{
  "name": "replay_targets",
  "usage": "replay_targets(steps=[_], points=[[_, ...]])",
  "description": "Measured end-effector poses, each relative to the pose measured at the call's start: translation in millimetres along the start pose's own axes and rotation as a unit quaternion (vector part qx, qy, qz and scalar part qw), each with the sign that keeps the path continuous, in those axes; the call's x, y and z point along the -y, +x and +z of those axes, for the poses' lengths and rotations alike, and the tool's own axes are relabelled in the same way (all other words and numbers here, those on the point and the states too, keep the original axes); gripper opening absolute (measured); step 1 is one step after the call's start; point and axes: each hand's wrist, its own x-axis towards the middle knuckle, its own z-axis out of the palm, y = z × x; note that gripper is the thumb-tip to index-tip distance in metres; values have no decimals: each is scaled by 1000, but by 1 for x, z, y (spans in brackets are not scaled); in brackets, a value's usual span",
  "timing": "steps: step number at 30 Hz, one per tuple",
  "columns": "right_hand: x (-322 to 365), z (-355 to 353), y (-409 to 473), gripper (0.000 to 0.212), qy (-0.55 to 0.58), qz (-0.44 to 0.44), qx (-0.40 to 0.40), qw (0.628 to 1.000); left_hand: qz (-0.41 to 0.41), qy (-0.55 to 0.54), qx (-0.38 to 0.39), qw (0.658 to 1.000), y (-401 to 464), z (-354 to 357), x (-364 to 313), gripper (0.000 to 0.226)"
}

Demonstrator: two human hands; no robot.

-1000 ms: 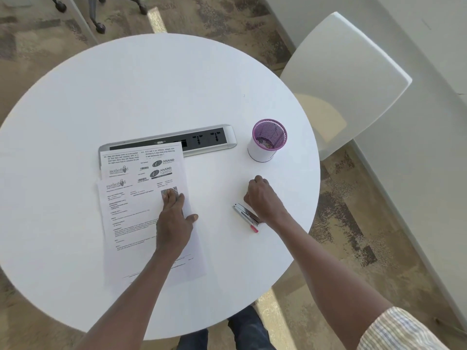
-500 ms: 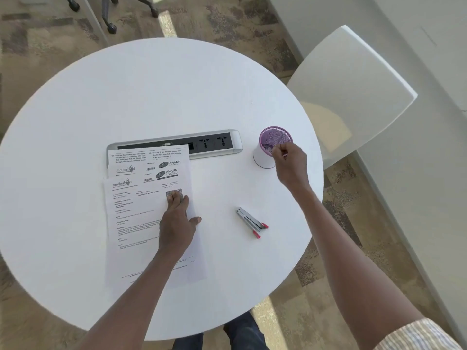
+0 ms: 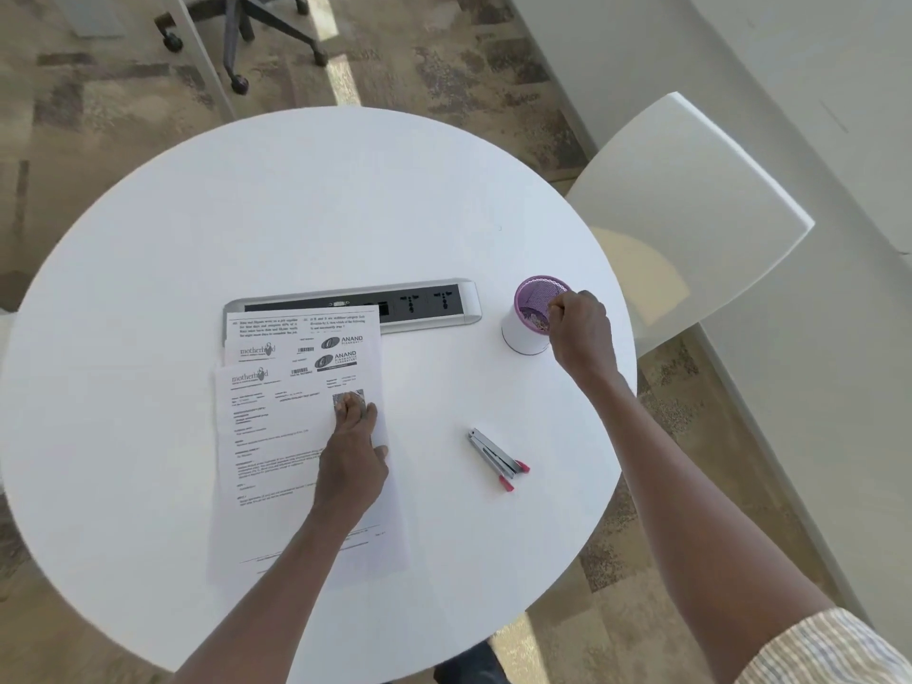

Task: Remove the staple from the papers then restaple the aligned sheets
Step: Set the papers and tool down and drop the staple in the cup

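Note:
Three printed sheets lie fanned out of line on the round white table, left of centre. My left hand rests flat on the top sheet, its straight fingers pressing on a dark printed square. A slim silver stapling tool with red ends lies alone on the table between my arms. My right hand hovers at the rim of a purple mesh cup, fingertips curled together over the opening. Anything between those fingertips is too small to see.
A silver power socket strip is set into the table just beyond the papers. A white chair stands at the table's right side, near the wall. The wheeled base of an office chair shows at the far left.
My right hand left the spot beside the silver tool and travelled up and right to the purple cup. The tool stayed on the table. My left hand kept pressing the papers.

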Motion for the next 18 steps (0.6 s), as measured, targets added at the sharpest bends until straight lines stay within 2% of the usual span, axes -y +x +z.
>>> replay_targets(steps=[6,9,13,16,18], points=[[5,-1,1,23,9,-8,-15,1000,-36,117,-19,992,10,-7,-18,65],[6,-2,8,16,42,3,-35,998,-49,97,-36,993,25,-15,-25,73],[11,-4,23,16,67,-8,-58,996,8,60,-50,997,47,-23,-25,63],[16,-5,40,14,85,-29,-69,994,52,99,-49,993,56,-21,-17,60],[20,-6,52,13,97,-45,-61,992,45,130,-35,990,58,-14,-7,68]])
